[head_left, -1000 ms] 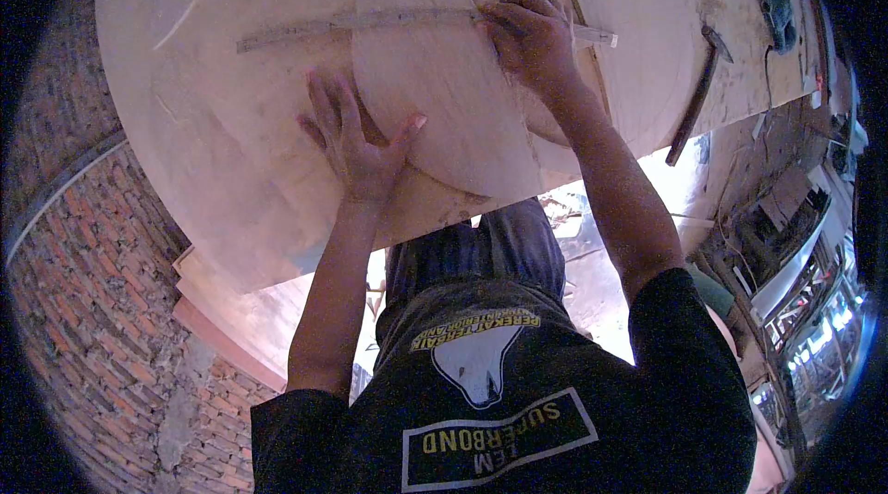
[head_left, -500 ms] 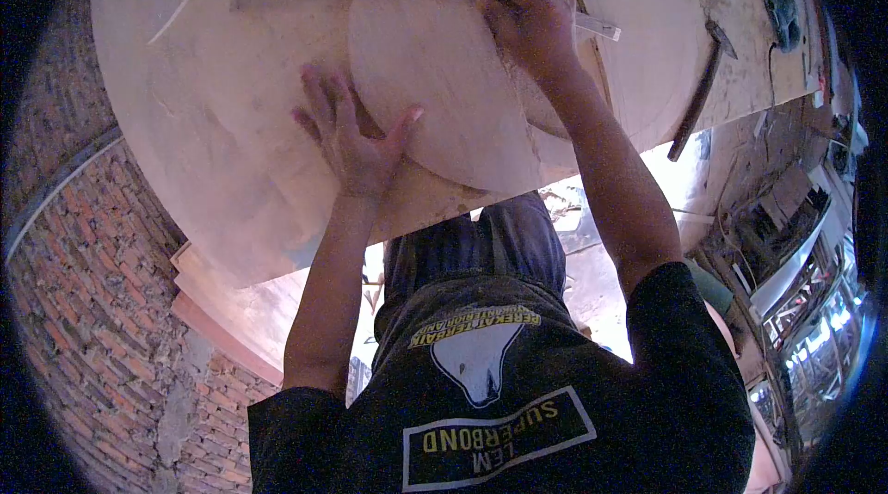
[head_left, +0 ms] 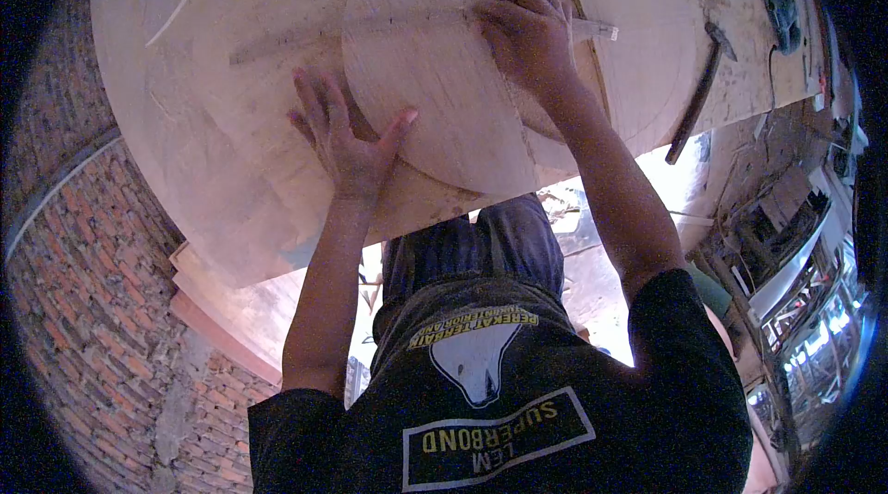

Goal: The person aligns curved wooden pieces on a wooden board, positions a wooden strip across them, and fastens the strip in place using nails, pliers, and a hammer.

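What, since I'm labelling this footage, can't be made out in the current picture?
All in the head view:
Whether the right hand pinches anything: the hand itself hides its grip.
Markings on the long strip: blurred, and partly covered by that hand.
The palm of the left hand: hidden by its back.
The wooden board: cut off by the top edge.
The greenish object: too small and dim.

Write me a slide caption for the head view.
Left hand spread at the edge of a rounded board, right hand over a thin strip, hammer lying to one side.
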`<action>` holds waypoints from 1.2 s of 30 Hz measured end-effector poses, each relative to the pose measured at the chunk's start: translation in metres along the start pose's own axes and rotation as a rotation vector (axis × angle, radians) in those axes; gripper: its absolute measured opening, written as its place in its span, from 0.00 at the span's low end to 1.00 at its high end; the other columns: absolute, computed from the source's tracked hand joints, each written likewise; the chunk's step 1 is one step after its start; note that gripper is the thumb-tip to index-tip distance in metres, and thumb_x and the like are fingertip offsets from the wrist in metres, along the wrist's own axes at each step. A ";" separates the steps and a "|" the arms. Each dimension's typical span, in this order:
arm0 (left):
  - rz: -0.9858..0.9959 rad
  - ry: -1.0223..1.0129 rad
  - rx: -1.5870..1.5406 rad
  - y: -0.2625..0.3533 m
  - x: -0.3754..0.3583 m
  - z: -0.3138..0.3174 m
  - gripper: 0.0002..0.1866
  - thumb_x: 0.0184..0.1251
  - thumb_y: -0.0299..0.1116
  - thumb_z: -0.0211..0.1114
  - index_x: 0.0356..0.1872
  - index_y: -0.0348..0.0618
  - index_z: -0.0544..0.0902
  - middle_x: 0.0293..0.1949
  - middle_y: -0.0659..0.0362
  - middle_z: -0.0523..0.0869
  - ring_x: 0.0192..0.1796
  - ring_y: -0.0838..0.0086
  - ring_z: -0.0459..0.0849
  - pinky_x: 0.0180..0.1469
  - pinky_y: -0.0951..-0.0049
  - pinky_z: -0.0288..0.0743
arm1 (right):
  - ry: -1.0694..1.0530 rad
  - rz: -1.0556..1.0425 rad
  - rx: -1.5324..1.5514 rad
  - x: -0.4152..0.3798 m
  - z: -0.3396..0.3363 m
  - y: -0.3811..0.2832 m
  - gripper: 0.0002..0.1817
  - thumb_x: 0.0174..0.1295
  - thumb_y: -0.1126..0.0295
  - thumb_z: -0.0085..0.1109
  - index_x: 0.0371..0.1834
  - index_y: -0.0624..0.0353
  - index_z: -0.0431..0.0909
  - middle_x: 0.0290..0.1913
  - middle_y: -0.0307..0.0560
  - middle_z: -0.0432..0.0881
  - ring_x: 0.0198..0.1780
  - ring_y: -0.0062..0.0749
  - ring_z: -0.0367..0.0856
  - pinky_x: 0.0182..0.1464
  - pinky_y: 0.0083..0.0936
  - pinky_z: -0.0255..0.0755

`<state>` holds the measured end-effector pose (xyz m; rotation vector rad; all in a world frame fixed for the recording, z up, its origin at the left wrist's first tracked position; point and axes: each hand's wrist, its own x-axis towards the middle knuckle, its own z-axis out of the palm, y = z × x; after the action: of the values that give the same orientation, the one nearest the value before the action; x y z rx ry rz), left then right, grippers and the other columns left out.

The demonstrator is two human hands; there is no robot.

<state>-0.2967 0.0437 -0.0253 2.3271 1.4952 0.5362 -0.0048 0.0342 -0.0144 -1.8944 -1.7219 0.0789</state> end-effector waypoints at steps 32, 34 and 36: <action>0.035 0.104 -0.031 -0.001 -0.003 0.003 0.68 0.47 0.70 0.77 0.84 0.51 0.48 0.83 0.37 0.43 0.85 0.44 0.42 0.80 0.34 0.31 | -0.008 -0.108 0.070 0.009 -0.001 0.010 0.10 0.56 0.66 0.73 0.41 0.49 0.91 0.42 0.43 0.86 0.47 0.46 0.82 0.50 0.42 0.76; 0.010 0.114 -0.017 -0.001 -0.004 0.001 0.69 0.47 0.72 0.77 0.85 0.53 0.47 0.83 0.38 0.42 0.85 0.44 0.41 0.79 0.32 0.31 | -0.006 -0.094 0.057 0.010 0.001 0.007 0.10 0.56 0.65 0.73 0.42 0.48 0.91 0.42 0.42 0.86 0.47 0.45 0.82 0.49 0.42 0.76; -0.005 0.128 -0.012 -0.001 -0.003 0.000 0.69 0.47 0.72 0.76 0.85 0.52 0.46 0.84 0.38 0.41 0.85 0.44 0.39 0.79 0.30 0.30 | -0.074 -0.188 0.071 0.002 -0.005 0.008 0.10 0.57 0.63 0.73 0.42 0.48 0.90 0.42 0.43 0.86 0.47 0.46 0.82 0.49 0.42 0.75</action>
<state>-0.2986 0.0413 -0.0266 2.3181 1.5489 0.7026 0.0047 0.0342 -0.0134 -1.6904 -1.9130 0.1379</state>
